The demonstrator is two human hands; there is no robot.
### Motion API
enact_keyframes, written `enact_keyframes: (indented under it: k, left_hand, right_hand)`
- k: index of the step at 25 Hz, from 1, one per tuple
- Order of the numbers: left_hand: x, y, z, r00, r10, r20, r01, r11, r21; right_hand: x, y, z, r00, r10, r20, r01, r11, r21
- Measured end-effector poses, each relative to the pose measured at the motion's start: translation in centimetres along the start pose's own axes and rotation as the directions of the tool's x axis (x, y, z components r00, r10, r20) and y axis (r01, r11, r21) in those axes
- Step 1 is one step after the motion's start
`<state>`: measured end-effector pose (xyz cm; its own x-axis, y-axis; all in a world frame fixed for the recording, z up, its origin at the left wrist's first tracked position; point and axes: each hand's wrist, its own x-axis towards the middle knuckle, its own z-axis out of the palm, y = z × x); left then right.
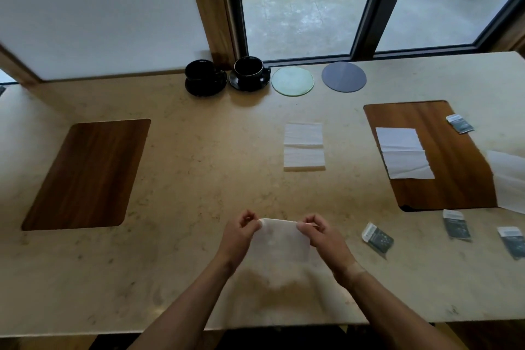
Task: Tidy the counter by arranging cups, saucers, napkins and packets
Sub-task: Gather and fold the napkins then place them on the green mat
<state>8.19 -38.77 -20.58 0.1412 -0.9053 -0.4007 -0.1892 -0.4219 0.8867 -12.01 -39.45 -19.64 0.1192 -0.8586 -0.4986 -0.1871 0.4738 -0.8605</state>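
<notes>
The left hand [238, 231] and the right hand [322, 236] each pinch one upper corner of a white napkin [279, 240] with curled fingers, holding it stretched between them just above the near part of the counter [184, 179], at 6 o'clock. Two black cups stand on black saucers at 12 o'clock by the window: the left cup [200, 69] on its saucer [206, 86], the right cup [250, 67] on its saucer [250, 81]; the contents of the cups cannot be told. To their right lie a pale green round coaster [292, 81] and a grey round coaster [343, 77], apart from each other. A folded napkin [304, 146] lies flat on the counter at 1 o'clock. At 2 o'clock a wooden mat [443, 193] carries another folded napkin [404, 153] and one packet [460, 123] near its far edge. Three packets [377, 237] lie on the counter at 3 o'clock, below the mat. A second wooden mat [88, 173] lies at 9 o'clock. Bare counter surface extends between the two mats and along the near edge.
</notes>
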Motion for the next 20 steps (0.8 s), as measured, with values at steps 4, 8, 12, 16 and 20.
enact_keyframes:
  k: [4,8,12,16,20]
  left_hand:
    - [1.1,0.7,0.9,0.988,-0.102,-0.114,0.101,0.995,-0.016]
    - [2.9,-0.5,0.3,0.953,-0.302,-0.02,0.29,0.932,-0.219]
    - [4.9,-1.1,-0.1,0.918,-0.395,0.021,0.389,0.89,-0.236]
    - [8.5,-0.5,-0.5,0.949,-0.272,-0.158,0.279,0.96,0.029]
    - [11.1,0.2,-1.0,0.981,-0.045,-0.191,0.129,0.882,0.454]
  right_hand:
    - [1.4,0.2,0.5,0.972,0.196,0.127,-0.22,0.952,0.213]
    - [3.6,0.7,1.7,0.969,0.24,0.057,-0.246,0.951,0.189]
    - [6.0,-0.4,2.9,0.985,0.17,-0.035,-0.166,0.981,0.102]
    - [9.9,-1.2,4.2,0.994,0.084,-0.071,-0.087,0.995,-0.042]
    - [13.6,-0.7,5.1,0.983,0.015,-0.185,-0.084,0.924,-0.374]
